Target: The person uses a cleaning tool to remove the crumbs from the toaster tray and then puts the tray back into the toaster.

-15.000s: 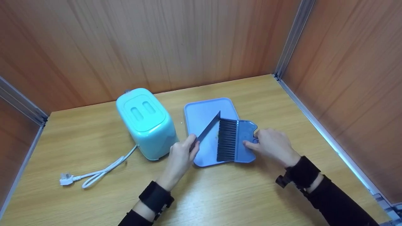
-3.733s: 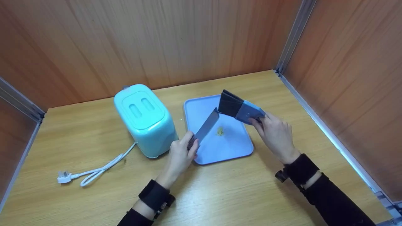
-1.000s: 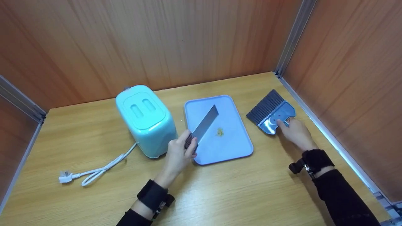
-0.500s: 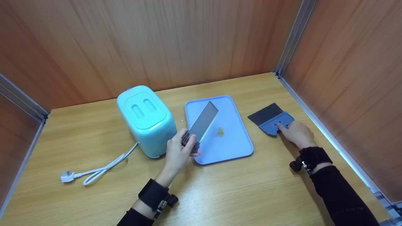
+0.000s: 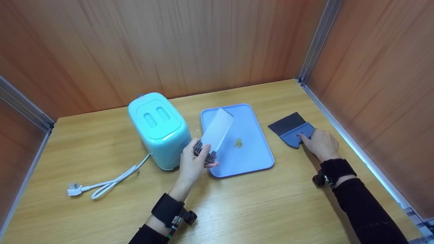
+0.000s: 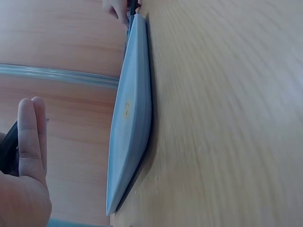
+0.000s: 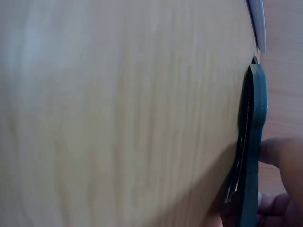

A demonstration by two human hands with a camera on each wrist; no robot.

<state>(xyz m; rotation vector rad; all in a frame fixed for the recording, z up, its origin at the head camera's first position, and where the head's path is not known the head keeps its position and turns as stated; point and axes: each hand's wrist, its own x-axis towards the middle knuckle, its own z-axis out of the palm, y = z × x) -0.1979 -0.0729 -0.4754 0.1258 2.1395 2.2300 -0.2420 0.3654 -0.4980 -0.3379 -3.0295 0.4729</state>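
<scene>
My left hand (image 5: 194, 159) grips the dark slotted handle of a scraper-like tool with a broad, thin, pale-reflecting blade (image 5: 217, 129). That blade tilts over the left part of a blue tray (image 5: 257, 157). In the left wrist view two fingers (image 6: 29, 137) of this hand are straight beside the dark handle (image 6: 9, 150). A small heap of yellowish crumbs (image 5: 238, 142) lies on the tray. Right of the tray, my right hand (image 5: 322, 144) pinches the handle of a blue brush (image 5: 294, 135) with dark bristles, low at the tabletop. The right wrist view shows the brush edge-on (image 7: 255, 123).
A turquoise toaster-like appliance (image 5: 159, 130) with a lid stands left of the tray. Its white cord (image 5: 115, 181) and plug (image 5: 74, 189) lie on the wooden table (image 5: 237, 210). Wood panels (image 5: 217, 44) rise at the back and sides. A white speck lies between appliance and tray.
The brush has gone from over the tray to the table at the right, its bristles lowering flat. The left-hand tool has turned from nearly edge-on to showing its broad face.
</scene>
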